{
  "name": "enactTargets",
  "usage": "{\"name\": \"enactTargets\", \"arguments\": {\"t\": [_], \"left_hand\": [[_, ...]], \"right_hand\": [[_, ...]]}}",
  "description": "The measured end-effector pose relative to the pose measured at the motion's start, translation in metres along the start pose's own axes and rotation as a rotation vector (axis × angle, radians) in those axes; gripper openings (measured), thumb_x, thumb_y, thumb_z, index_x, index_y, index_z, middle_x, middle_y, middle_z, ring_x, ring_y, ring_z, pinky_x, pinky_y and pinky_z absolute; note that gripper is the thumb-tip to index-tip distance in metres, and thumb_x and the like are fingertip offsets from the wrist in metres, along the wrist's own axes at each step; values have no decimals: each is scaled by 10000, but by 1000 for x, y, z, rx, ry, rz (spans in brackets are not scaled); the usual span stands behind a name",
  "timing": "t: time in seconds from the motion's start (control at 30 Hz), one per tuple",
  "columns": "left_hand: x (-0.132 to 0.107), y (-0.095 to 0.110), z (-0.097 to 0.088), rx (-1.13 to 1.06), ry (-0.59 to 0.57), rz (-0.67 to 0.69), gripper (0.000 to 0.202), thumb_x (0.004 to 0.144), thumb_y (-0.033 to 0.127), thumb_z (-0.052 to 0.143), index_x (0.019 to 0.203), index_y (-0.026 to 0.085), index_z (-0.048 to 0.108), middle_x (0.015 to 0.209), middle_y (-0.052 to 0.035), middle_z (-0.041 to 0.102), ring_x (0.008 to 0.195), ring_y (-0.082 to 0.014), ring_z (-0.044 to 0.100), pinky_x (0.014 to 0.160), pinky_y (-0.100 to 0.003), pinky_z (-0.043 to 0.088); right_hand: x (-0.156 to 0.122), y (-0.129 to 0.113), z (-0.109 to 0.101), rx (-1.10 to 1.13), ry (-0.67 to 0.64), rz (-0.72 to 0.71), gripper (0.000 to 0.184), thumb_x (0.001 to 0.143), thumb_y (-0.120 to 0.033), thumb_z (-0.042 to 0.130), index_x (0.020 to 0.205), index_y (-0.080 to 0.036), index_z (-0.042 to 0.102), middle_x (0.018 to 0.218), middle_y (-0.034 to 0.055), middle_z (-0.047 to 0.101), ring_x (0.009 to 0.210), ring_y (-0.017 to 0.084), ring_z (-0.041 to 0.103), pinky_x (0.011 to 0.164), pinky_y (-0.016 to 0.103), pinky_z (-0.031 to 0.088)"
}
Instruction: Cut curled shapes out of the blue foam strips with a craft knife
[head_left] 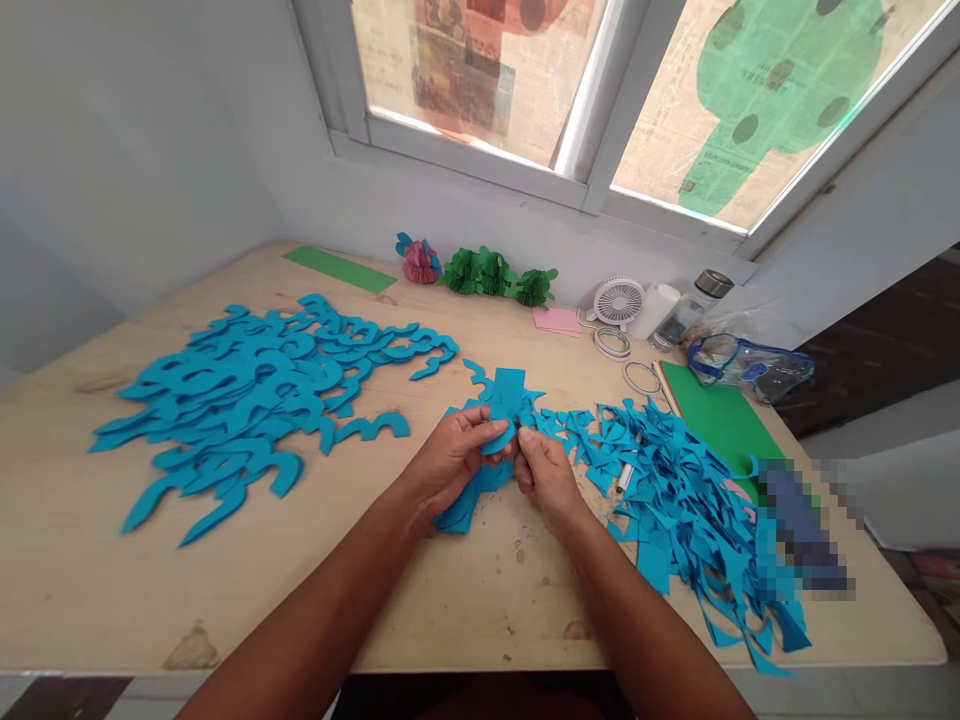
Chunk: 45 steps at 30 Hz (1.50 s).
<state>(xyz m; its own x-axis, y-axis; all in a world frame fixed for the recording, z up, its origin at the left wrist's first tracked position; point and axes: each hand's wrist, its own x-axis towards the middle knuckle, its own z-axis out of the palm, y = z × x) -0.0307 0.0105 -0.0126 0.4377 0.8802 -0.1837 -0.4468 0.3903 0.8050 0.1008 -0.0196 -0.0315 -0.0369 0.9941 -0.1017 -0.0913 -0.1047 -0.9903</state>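
Near the middle of the table, my left hand [457, 450] is closed on a blue paper strip [510, 388], held between thumb and fingers. The strip stands up above the fingers, and a rounded part curls by the thumb. My right hand [547, 475] is pinched close against its right edge. A small dark bit shows at those fingertips, but what they hold is too small to tell. Under both hands lie more blue paper strips [457, 512], partly hidden. A pile of wavy blue cutouts [247, 370] spreads to the left, and blue paper scraps [682, 490] heap up on the right.
Along the wall stand green paper pompoms [480, 272], a pink one [421, 262], a small white fan [619, 302] and a bottle [686, 310]. Tape rolls [612, 343], a clear pouch [750, 365] and green sheets [720, 410] lie right. A pen [625, 477] sits among the scraps.
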Motion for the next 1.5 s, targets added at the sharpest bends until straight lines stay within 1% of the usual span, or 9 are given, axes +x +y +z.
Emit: {"name": "enactTargets", "arguments": {"t": [0.3,0.47,0.6,0.73,0.87,1.03,1.17,1.3,1.5], "left_hand": [[1,-3,-2,53,-51,-32,238,658,293,746,739,154,570,601,16,540,535,-103,495,474,-215,378],[-1,-3,1,75,-43,-49,255,655,300,744,642,161,530,552,29,515,485,-89,459,468,-222,384],[-1,-3,1,183,12,15,283,648,332,740,588,172,515,514,34,494,463,-94,438,467,-237,384],[2,-2,-2,263,65,94,253,673,359,712,630,163,559,543,24,520,488,-96,449,485,-233,379],[2,-1,-3,150,100,88,220,655,324,723,684,153,587,570,24,534,501,-90,459,492,-226,374],[0,0,-2,45,64,27,199,648,265,737,673,147,579,554,32,524,486,-75,446,492,-215,374],[0,0,-2,9,28,0,200,668,265,730,656,146,570,530,28,528,483,-73,453,491,-207,377],[1,-2,-1,-23,36,3,200,670,266,728,652,148,567,521,32,525,470,-71,452,484,-206,378],[0,-2,2,-11,51,8,224,638,275,748,630,148,564,538,28,533,470,-75,452,471,-212,376]], "right_hand": [[0,1,-1,9,26,-16,496,765,-652,514,583,-192,482,367,-84,335,343,65,204,372,250,145],[2,5,-3,13,36,-50,490,784,-627,518,553,-205,425,382,-76,346,357,69,234,379,250,161],[1,3,-4,-24,39,-60,503,790,-636,498,540,-209,412,385,-73,339,355,71,237,378,253,159],[0,0,-4,-48,32,-64,498,796,-634,485,547,-208,422,381,-74,337,353,73,231,379,258,166],[0,1,-4,-55,20,-62,491,799,-631,478,564,-201,454,381,-73,338,360,75,224,387,262,165],[1,2,-4,52,0,-13,487,788,-618,505,547,-200,439,391,-75,327,353,65,230,381,249,148],[0,2,-3,172,-61,70,506,750,-648,529,548,-196,425,396,-90,307,336,48,193,371,233,111],[-1,4,-3,207,-104,52,510,755,-645,532,543,-193,427,384,-91,297,330,44,189,373,232,119],[0,4,-1,171,-71,68,521,738,-673,526,568,-186,453,382,-92,296,334,46,200,373,230,111]]}}
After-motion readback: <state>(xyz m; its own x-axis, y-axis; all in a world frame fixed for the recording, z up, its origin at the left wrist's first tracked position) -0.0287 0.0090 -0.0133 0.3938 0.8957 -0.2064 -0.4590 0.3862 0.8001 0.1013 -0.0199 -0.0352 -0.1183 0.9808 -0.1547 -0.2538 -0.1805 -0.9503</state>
